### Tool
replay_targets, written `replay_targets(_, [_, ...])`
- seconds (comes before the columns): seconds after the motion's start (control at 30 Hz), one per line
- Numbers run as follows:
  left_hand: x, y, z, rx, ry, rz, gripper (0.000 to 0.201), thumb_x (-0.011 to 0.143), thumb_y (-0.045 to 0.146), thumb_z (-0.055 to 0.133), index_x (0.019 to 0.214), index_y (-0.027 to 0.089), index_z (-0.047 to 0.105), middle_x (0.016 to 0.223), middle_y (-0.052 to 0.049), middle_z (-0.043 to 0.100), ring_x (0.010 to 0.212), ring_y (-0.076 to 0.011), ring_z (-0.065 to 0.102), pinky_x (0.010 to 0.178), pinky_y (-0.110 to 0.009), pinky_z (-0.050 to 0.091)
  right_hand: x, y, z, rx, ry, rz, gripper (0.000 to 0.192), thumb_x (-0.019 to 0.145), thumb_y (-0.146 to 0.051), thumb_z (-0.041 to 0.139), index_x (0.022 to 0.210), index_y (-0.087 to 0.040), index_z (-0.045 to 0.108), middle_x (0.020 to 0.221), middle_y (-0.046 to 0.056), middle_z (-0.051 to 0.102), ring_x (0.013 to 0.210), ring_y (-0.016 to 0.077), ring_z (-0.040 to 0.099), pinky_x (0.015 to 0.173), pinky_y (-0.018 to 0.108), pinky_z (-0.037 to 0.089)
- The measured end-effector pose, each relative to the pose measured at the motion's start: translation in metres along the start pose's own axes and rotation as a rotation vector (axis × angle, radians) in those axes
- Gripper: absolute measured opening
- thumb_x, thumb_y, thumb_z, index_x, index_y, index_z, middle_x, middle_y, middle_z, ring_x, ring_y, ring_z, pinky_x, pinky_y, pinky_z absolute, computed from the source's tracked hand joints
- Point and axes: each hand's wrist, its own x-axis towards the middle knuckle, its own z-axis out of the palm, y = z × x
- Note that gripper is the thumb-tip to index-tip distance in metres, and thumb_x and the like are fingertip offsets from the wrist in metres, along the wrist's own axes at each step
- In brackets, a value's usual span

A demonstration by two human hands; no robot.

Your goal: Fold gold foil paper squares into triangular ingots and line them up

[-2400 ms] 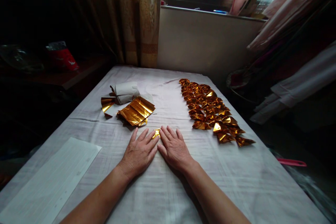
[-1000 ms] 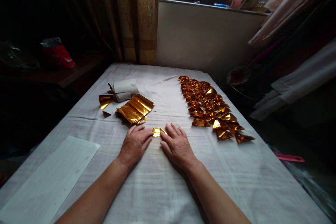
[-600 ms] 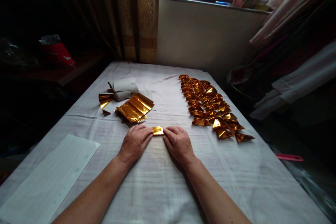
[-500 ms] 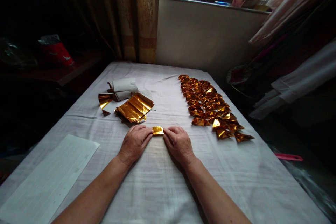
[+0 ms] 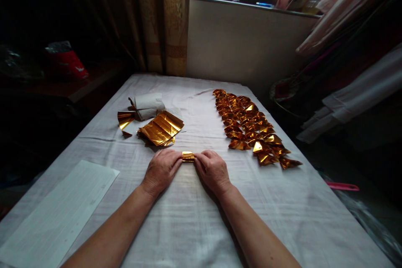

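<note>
A small strip of gold foil paper (image 5: 188, 157) lies low over the cloth, held at its two ends. My left hand (image 5: 161, 170) is closed on its left end, and my right hand (image 5: 214, 171) pinches the right end. Parts of the strip are hidden under the fingers. Just beyond my left hand rests a stack of gold foil sheets (image 5: 161, 127). Several folded gold foil pieces (image 5: 246, 125) stand in rows on the right, beyond my right hand.
A white cloth (image 5: 191, 226) covers the table. A pale lined sheet (image 5: 63, 213) lies at the left; a grey-white paper bundle (image 5: 147, 104) and a curled gold foil scrap (image 5: 124, 122) sit behind the stack. Clothes (image 5: 367, 88) hang at the right edge.
The foil strip between my fingers has turned slightly, and its visible face now shows a dark band with bright edges. Both hands keep nearly the same place.
</note>
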Motion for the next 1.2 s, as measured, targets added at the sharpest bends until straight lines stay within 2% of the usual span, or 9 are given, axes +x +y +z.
replay_targets(0.17, [-0.0002,0.0025,-0.0004,-0.002,0.020,-0.020,0.021,0.096,0.027,0.051,0.108,0.019,0.066,0.107,-0.007,0.073,0.099,-0.0221,0.066,0.091,-0.039,0.051,-0.0001,-0.0038,-0.0019,-0.028,-0.003,-0.015,0.024,0.099,-0.029,0.048,0.095,-0.022,0.071,0.084,0.004,0.067,0.079,0.0157,0.061,0.073,0.024,0.042])
replay_targets(0.37, [0.0001,0.0026,0.0003,-0.029,0.078,-0.059,0.019,0.091,0.023,0.052,0.103,0.019,0.067,0.102,-0.007,0.073,0.096,-0.0222,0.066,0.090,-0.039,0.052,-0.0010,-0.0063,-0.0013,-0.071,0.015,-0.053,0.024,0.098,-0.029,0.048,0.093,-0.022,0.070,0.077,0.003,0.067,0.070,0.0141,0.060,0.068,0.024,0.039])
replay_targets(0.5, [0.0010,0.0031,-0.0010,-0.008,0.101,-0.054,0.017,0.089,0.020,0.052,0.098,0.019,0.066,0.099,-0.007,0.073,0.094,-0.0224,0.065,0.089,-0.038,0.052,-0.0016,-0.0071,-0.0008,-0.040,0.023,-0.066,0.021,0.097,-0.027,0.050,0.095,-0.021,0.070,0.079,0.003,0.069,0.074,0.0145,0.061,0.071,0.023,0.041])
replay_targets(0.7, [0.0006,0.0040,-0.0050,0.164,0.041,-0.095,0.018,0.091,0.026,0.055,0.102,0.018,0.067,0.096,-0.008,0.073,0.086,-0.0253,0.063,0.078,-0.039,0.049,-0.0021,-0.0055,-0.0008,-0.007,0.053,-0.076,0.020,0.094,-0.021,0.052,0.099,-0.020,0.071,0.083,0.005,0.071,0.079,0.0154,0.063,0.076,0.024,0.045])
replay_targets(0.93, [0.0005,0.0061,-0.0086,0.228,-0.032,-0.140,0.016,0.090,0.028,0.054,0.088,0.022,0.068,0.086,-0.005,0.072,0.079,-0.0234,0.063,0.069,-0.035,0.045,-0.0016,-0.0035,0.0011,0.010,0.110,-0.099,0.022,0.096,-0.018,0.050,0.102,-0.020,0.071,0.086,0.006,0.071,0.078,0.0151,0.064,0.076,0.024,0.047])
replay_targets(1.07, [0.0001,0.0058,-0.0076,0.213,-0.037,-0.152,0.016,0.091,0.028,0.054,0.087,0.022,0.067,0.084,-0.004,0.072,0.079,-0.0236,0.064,0.069,-0.036,0.044,-0.0013,-0.0049,0.0011,0.064,0.077,-0.056,0.023,0.095,-0.019,0.049,0.102,-0.020,0.071,0.089,0.006,0.072,0.083,0.0163,0.066,0.080,0.024,0.048])
replay_targets(1.2, [0.0008,0.0072,-0.0089,0.180,-0.041,-0.171,0.016,0.092,0.030,0.054,0.087,0.022,0.067,0.085,-0.003,0.072,0.079,-0.0227,0.065,0.069,-0.034,0.044,-0.0014,-0.0058,-0.0012,0.055,0.049,0.049,0.022,0.095,-0.024,0.050,0.101,-0.022,0.071,0.091,0.006,0.072,0.084,0.0170,0.066,0.080,0.025,0.048])
